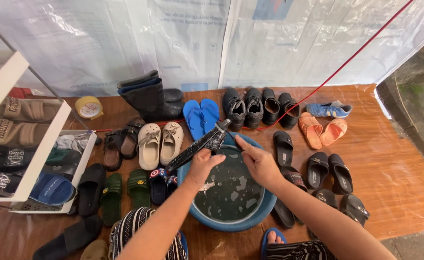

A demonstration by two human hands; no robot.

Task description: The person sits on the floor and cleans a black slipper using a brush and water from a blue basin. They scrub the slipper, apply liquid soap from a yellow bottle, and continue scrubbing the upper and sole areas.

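Observation:
My left hand (201, 166) grips a wet black sandal (198, 145) and holds it tilted above a blue basin (250, 219) of dark, soapy water. The sandal's far end points up toward the blue flip-flops (201, 117). My right hand (257, 161) is over the basin's far rim, its fingers reaching to the sandal's upper end; what it grips, if anything, is too small to tell. Both forearms come in from the bottom of the view.
Many shoes lie on the wooden floor: black rubber boots (149, 98), cream clogs (161, 143), black shoes (257, 107), orange slides (320, 130), black slides (327, 171), green slides (125, 190). A white shoe rack (26, 144) stands left. A red cord (346, 60) crosses the plastic sheet wall.

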